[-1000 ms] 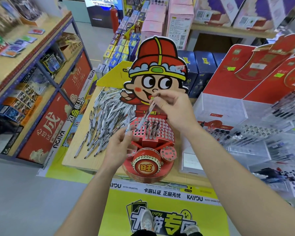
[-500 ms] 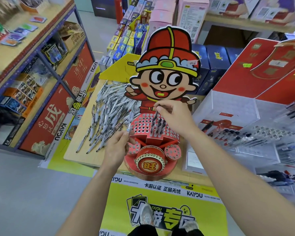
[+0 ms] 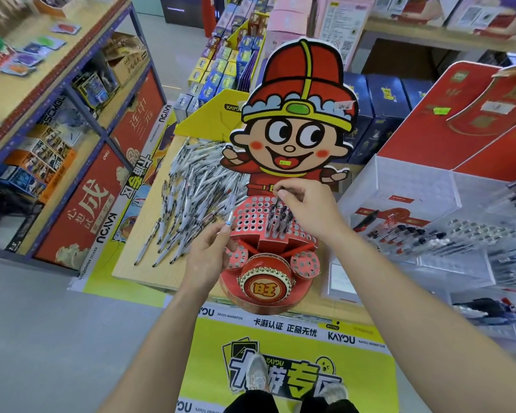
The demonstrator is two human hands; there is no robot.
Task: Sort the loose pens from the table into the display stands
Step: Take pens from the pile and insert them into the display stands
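The display stand [image 3: 289, 162] looks printed cardboard, the table [image 3: 137, 272] pale matt wood, the pens [image 3: 191, 198] glossy plastic.

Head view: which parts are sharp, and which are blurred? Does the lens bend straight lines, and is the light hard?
Head view, middle: the cartoon pen stand is fairly sharp. Head view, edges: the clear stands on the right and the left shelf are smeared. Head view, lens: wide angle, so the shelf rails lean and bow. Head view, light: soft and even, no hard shadows.
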